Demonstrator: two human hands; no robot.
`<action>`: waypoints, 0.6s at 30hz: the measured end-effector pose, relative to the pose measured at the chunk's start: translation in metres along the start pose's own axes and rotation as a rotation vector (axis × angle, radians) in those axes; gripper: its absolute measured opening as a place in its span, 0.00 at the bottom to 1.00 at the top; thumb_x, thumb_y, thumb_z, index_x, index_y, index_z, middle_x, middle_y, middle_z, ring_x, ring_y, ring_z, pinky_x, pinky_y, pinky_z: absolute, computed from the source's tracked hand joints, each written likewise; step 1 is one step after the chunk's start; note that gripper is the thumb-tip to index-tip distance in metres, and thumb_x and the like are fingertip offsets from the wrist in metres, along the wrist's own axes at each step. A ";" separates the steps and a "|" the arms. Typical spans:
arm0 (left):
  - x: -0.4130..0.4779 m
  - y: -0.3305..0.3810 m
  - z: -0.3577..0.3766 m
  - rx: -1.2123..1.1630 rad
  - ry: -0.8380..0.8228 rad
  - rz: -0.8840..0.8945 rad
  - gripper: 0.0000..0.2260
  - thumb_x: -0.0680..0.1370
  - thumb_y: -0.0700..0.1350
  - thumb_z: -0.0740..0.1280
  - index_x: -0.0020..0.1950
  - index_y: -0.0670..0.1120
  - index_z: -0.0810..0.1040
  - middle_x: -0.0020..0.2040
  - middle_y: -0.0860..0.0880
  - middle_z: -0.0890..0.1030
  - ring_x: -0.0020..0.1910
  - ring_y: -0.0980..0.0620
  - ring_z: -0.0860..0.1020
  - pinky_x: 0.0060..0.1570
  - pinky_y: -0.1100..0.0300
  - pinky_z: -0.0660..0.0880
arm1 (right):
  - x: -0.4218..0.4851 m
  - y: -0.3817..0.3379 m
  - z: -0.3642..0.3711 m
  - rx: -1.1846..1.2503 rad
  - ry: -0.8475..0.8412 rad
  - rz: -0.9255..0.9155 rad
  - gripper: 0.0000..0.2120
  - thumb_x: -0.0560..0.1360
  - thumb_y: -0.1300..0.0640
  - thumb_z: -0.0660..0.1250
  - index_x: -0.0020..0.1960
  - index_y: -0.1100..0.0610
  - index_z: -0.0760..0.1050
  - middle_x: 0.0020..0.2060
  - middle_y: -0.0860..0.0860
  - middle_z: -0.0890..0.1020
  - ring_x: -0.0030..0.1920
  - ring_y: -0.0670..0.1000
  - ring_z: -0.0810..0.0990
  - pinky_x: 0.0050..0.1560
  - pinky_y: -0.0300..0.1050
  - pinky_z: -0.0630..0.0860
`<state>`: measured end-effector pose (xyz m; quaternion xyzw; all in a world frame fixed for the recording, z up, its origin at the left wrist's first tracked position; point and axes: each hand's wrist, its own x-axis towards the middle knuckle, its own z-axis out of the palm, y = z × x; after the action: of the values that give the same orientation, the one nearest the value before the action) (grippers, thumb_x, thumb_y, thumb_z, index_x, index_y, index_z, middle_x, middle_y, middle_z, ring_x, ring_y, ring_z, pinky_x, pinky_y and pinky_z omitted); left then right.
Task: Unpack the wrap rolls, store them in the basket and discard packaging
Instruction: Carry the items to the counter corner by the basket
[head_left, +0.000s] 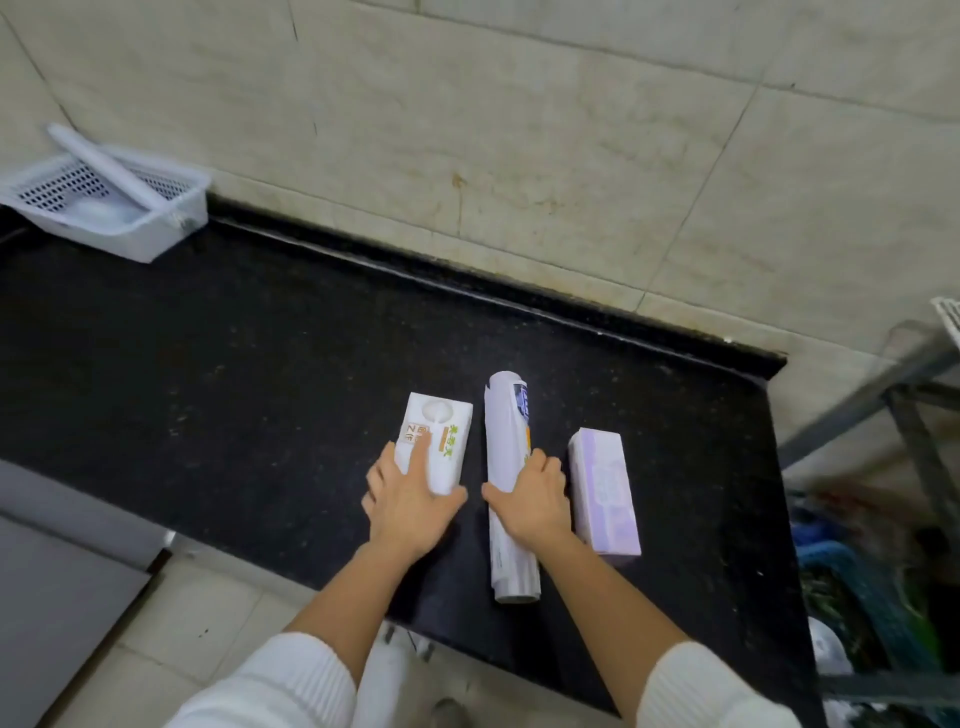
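Observation:
Three packages lie side by side on the black countertop (208, 364). A white box with green and brown print (441, 431) is on the left, and my left hand (408, 499) rests over its near end with fingers around it. In the middle lies a long wrap roll in white wrapper (506, 431); my right hand (535, 493) is laid over its middle, fingers curled on it. A lilac box (605, 488) lies just right of that hand, untouched. The white perforated basket (156, 228) stands at the far left by the wall, with a long white roll (104, 161) leaning in it.
A beige tiled wall runs behind the counter. To the right stands a grey metal rack (904, 395) with blue and green items (852, 571) below it. The counter's front edge drops to a tiled floor, and a grey surface (52, 571) is at the lower left.

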<state>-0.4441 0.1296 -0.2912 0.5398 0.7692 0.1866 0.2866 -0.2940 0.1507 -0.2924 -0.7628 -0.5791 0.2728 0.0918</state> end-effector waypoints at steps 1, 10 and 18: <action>0.001 0.000 0.002 0.005 -0.018 -0.039 0.40 0.70 0.59 0.67 0.76 0.60 0.47 0.75 0.45 0.52 0.70 0.42 0.56 0.68 0.43 0.60 | 0.002 0.000 0.004 0.020 -0.036 0.016 0.38 0.70 0.42 0.69 0.70 0.61 0.58 0.65 0.58 0.67 0.65 0.59 0.69 0.60 0.54 0.71; 0.042 -0.038 -0.042 -0.109 0.018 -0.012 0.41 0.68 0.59 0.66 0.72 0.68 0.44 0.57 0.49 0.63 0.53 0.48 0.63 0.46 0.54 0.67 | 0.029 -0.047 0.021 0.193 -0.040 0.027 0.29 0.71 0.45 0.68 0.63 0.61 0.65 0.61 0.58 0.72 0.57 0.59 0.76 0.53 0.51 0.75; 0.107 -0.192 -0.184 -0.152 0.238 -0.104 0.40 0.66 0.59 0.65 0.73 0.67 0.48 0.58 0.50 0.63 0.57 0.45 0.65 0.51 0.53 0.68 | 0.037 -0.239 0.111 0.305 -0.128 -0.163 0.27 0.70 0.46 0.69 0.63 0.59 0.67 0.58 0.54 0.74 0.52 0.55 0.78 0.48 0.48 0.76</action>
<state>-0.7281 0.1667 -0.2908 0.4500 0.8084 0.2917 0.2426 -0.5442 0.2408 -0.2877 -0.6715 -0.5956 0.3972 0.1910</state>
